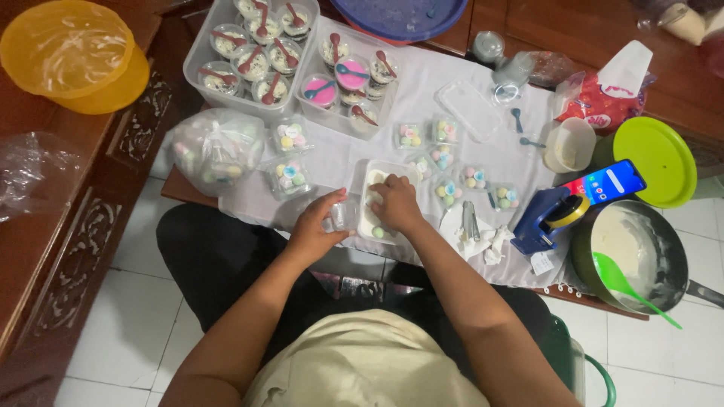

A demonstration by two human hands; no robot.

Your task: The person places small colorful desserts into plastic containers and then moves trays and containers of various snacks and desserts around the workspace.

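My left hand (317, 224) grips a small clear plastic box (345, 216) at the near edge of the white cloth. My right hand (396, 202) reaches into a clear rectangular tray (375, 172) that holds pastel sweet balls (378, 233), with its fingers bent down onto them; whether a ball is between the fingers is hidden. Several small clear boxes filled with coloured balls (445, 130) lie on the cloth beyond the tray.
Two clear tubs of dessert cups with spoons (256, 53) stand at the back. A knotted bag of sweets (215, 147) lies left. A blue tape dispenser (550, 218), a phone (607, 181), a pan with a green spoon (641, 256) and a green lid (654, 160) sit right.
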